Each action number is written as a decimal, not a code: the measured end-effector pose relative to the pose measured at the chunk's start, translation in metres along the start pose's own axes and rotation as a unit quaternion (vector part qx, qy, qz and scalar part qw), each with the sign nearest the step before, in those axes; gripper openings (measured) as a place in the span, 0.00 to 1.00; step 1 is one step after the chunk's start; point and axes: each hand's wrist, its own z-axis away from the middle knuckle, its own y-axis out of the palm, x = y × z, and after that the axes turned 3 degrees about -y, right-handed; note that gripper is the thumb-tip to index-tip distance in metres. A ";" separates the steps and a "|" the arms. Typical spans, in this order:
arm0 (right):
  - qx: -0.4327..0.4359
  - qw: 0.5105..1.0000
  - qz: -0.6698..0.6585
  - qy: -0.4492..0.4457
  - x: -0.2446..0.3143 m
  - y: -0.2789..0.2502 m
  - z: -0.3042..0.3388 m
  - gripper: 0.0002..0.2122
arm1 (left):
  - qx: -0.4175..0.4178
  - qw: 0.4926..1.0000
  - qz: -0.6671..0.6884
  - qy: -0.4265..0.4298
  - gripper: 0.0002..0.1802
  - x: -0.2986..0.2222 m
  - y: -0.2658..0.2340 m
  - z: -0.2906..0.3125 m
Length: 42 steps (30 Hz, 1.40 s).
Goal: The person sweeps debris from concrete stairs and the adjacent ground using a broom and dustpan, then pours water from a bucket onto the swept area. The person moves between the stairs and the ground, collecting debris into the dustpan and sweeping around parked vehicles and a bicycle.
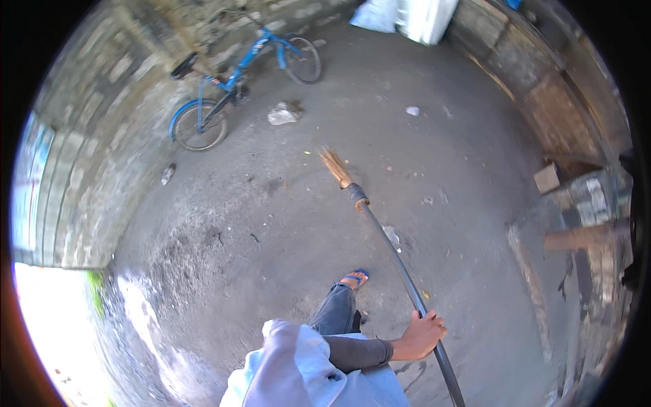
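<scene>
A long-handled broom [395,256] slants across the middle of the view, its stiff straw-coloured bristles [337,167] pointing away over the ground. Dark wrapping binds the bristles to a long grey-black pole. My left hand [419,336] is closed around the pole at the lower right, the forearm in a dark sleeve reaching across my body. Below the grip, the pole runs out past the lower edge. My right hand does not show. A crumpled piece of clear plastic [391,236] lies beside the pole, close to my foot in a blue flip-flop [355,277].
A blue bicycle [234,78] leans by the brick wall at the far left. Nearby lies a crumpled plastic bag [285,113]. White sacks [424,20] stand at the back. Along the right are a low wall, a wooden plank [576,237] and a long strip [530,292] on the ground.
</scene>
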 end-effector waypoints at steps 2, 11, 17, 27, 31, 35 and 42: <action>0.034 0.998 -0.035 -0.034 0.006 0.039 0.002 0.12 | -0.055 0.998 -0.026 -0.002 0.06 0.011 -0.005 -0.009; 0.208 0.963 -0.097 -0.140 -0.028 0.129 -0.057 0.12 | -0.167 0.980 -0.054 -0.093 0.08 0.033 -0.008 0.003; 0.115 0.932 -0.337 -0.063 0.028 0.095 0.018 0.13 | -0.180 0.977 -0.038 -0.104 0.09 0.078 -0.041 0.076; 0.205 0.961 -0.149 -0.110 0.065 -0.044 0.349 0.15 | -0.121 0.981 -0.086 -0.123 0.12 0.303 -0.051 0.307; 0.190 0.946 -0.144 -0.220 0.090 -0.107 0.489 0.15 | 0.012 0.960 -0.109 -0.259 0.12 0.401 -0.062 0.542; 0.312 0.930 -0.163 -0.103 0.091 -0.183 0.541 0.14 | 0.065 0.928 -0.137 -0.341 0.10 0.409 -0.078 0.730; 0.259 0.936 -0.117 -0.208 0.035 -0.212 0.613 0.14 | -0.051 0.933 -0.107 -0.340 0.08 0.373 -0.150 0.821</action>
